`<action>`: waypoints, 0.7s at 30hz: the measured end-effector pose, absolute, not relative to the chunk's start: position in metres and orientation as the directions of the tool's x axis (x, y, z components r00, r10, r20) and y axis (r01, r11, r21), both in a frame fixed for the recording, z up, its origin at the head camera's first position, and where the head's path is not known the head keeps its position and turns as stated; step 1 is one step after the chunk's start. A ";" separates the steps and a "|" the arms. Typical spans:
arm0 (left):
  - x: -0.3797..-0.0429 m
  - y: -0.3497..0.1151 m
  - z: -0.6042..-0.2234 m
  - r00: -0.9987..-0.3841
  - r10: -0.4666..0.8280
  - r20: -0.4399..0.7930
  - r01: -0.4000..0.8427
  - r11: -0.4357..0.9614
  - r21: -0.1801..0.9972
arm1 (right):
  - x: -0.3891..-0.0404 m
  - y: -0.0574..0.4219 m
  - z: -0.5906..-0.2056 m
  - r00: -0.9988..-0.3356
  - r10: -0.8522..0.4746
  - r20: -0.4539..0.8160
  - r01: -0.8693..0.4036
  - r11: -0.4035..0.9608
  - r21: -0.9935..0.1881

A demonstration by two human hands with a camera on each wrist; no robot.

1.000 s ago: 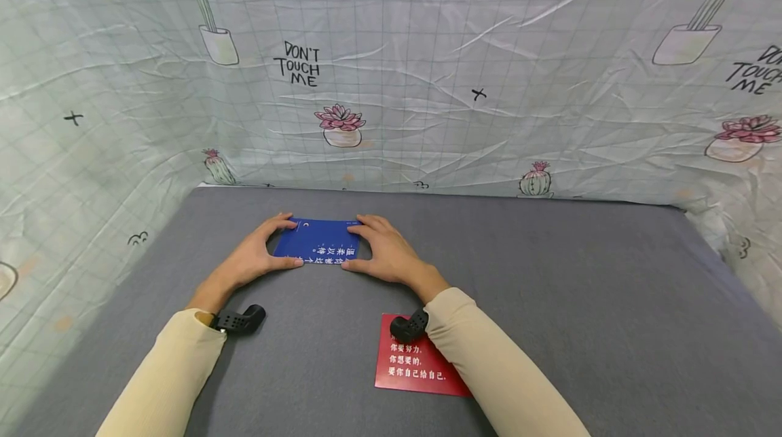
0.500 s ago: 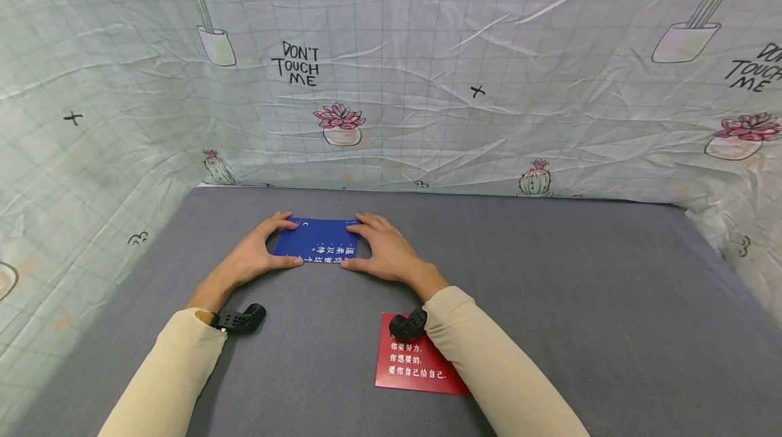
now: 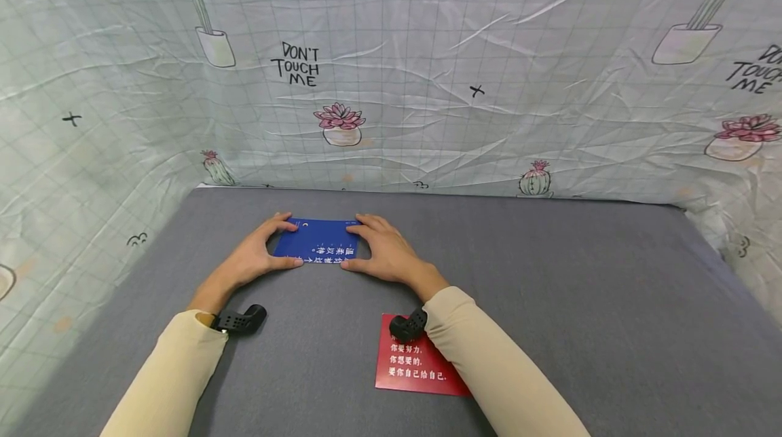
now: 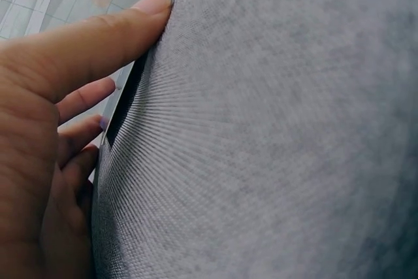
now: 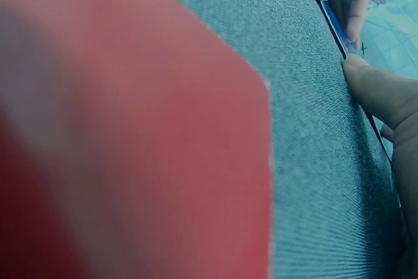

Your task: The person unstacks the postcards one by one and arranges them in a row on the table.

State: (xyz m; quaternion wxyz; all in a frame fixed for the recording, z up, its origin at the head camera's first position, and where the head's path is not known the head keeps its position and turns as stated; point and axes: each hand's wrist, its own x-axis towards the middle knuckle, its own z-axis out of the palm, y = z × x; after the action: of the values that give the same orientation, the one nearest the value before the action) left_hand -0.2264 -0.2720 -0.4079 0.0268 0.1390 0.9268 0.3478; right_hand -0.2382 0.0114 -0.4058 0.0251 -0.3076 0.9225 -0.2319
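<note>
A thin blue card [image 3: 324, 237] with white printed characters lies flat at the far left of the table, its lettering turned away from me. My left hand [image 3: 253, 257] grips its left end, thumb on the near edge and fingers at the far edge. At the opposite end my right hand [image 3: 387, 250] holds it the same way. Its blue face [image 5: 335, 21] shows as a sliver between both hands in the right wrist view. Under my right wrist lies a red card [image 3: 406, 376] with white characters, partly covered by the sleeve.
The table has a grey cloth top [image 3: 580, 301]. A patterned fabric backdrop [image 3: 421, 70] with cactus drawings rises behind it and at both sides. Each wrist carries a black camera mount [image 3: 241, 319].
</note>
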 end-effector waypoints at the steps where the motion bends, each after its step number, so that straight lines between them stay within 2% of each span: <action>1: -0.226 -0.272 -0.408 -0.960 0.276 0.048 0.239 0.721 0.651 | -0.238 0.011 -0.406 -0.810 -0.578 0.097 -0.555 0.704 -0.442; 21: -0.225 -0.271 -0.409 -0.960 0.276 0.051 0.244 0.728 0.641 | -0.240 0.011 -0.408 -0.804 -0.588 0.094 -0.567 0.709 -0.418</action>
State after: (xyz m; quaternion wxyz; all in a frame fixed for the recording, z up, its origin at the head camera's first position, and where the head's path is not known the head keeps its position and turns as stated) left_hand -0.2253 -0.2706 -0.4085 0.0239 0.1400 0.9292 0.3412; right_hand -0.2397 0.0109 -0.4081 0.0232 -0.3125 0.9242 -0.2184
